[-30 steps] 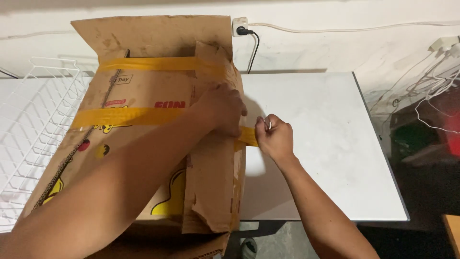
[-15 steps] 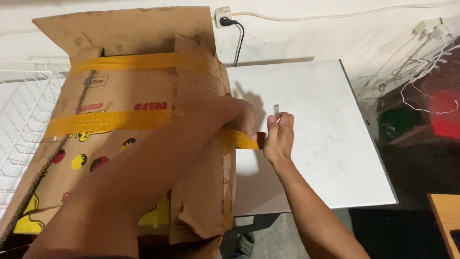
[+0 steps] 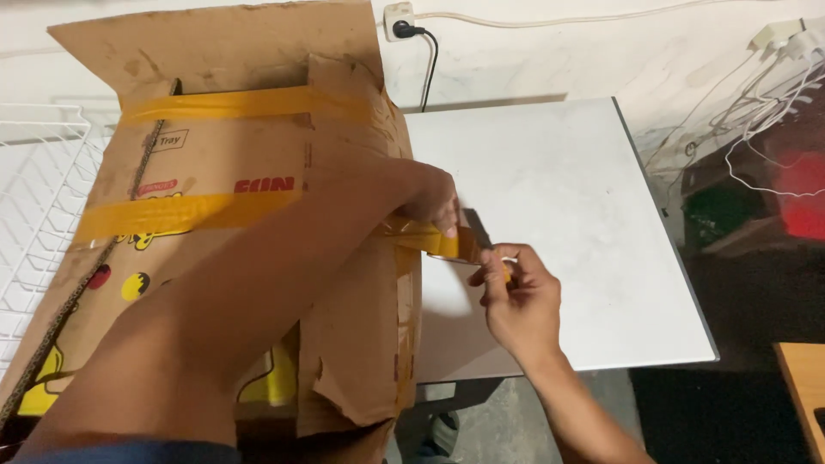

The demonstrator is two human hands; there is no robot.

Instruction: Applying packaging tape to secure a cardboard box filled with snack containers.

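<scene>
A large worn cardboard box [image 3: 223, 172] stands on the white table [image 3: 559, 172], bound with bands of yellow tape [image 3: 185, 210]. My left hand [image 3: 430, 199] reaches across the box and presses a strip of yellow tape [image 3: 425, 236] down at its right side flap. My right hand [image 3: 516, 301] is just right of the box, with its fingers pinched on the loose end of that strip. A thin grey blade-like piece [image 3: 477, 228] sticks up from this hand against the tape. The two hands are a few centimetres apart.
A white wire rack [image 3: 39, 215] lies left of the box. A black plug sits in a wall socket [image 3: 400, 21] behind it. White cables [image 3: 756, 94] and red and green things [image 3: 803, 202] lie past the table's right edge. A wooden corner [image 3: 803, 387] shows at lower right.
My right hand has dropped lower and nearer to me, turned over the tape end. The blade now points up toward my left hand, which stays pressed on the box's side.
</scene>
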